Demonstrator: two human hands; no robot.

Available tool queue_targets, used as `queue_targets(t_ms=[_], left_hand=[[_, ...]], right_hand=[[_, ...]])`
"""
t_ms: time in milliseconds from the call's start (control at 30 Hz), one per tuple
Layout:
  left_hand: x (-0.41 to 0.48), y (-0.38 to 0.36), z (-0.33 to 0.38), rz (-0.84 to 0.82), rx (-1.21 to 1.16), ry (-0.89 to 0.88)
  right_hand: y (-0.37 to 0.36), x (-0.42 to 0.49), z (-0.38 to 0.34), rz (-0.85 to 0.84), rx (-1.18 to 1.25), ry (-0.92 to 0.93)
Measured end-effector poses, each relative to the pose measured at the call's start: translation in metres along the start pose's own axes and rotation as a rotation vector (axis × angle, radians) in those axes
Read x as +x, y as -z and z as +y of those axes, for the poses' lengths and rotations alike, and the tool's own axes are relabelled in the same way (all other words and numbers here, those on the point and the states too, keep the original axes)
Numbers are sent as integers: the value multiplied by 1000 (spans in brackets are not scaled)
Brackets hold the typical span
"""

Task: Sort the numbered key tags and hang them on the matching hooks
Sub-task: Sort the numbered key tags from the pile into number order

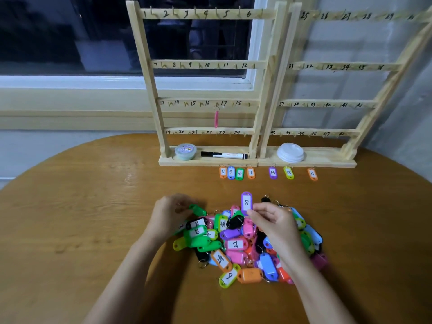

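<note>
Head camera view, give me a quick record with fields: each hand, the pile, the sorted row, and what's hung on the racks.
left hand: at the pile's edge beside a green tag; grip unclear
right hand: pinches purple tag marked 8 above the pile
pile: mixed coloured tags heaped on the table
sorted row: 8, 9, 10, 11, 13, 15, 21, before the rack base
hung: one pink tag, third rail of left rack

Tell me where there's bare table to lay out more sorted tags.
Bare table left of the tag pile and the left hand; a bare strip between the pile and the sorted row. Crowded: the pile itself, around the right hand.
</note>
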State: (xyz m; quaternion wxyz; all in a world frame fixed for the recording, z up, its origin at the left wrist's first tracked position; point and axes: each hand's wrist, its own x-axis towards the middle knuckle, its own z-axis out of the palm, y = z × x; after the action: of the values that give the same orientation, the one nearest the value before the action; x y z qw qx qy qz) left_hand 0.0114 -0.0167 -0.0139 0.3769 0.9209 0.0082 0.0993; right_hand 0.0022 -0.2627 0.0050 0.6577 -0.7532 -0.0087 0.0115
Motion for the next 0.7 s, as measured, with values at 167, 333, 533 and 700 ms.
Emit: queue_targets(t_ms=[167,333,533,700], left_hand=[[8,-7,-3,-91,166,-81],[11,-9,-7,-65,136,-45],[12,-5,-3,44,-21,13],[12,-1,7,70,-379,189]], right_hand=[[2,3,-1,15,30,-22],[5,7,1,9,22,-21],[6,16,-4,19,-13,7],[-1,38,-6,-19,-109,-7]])
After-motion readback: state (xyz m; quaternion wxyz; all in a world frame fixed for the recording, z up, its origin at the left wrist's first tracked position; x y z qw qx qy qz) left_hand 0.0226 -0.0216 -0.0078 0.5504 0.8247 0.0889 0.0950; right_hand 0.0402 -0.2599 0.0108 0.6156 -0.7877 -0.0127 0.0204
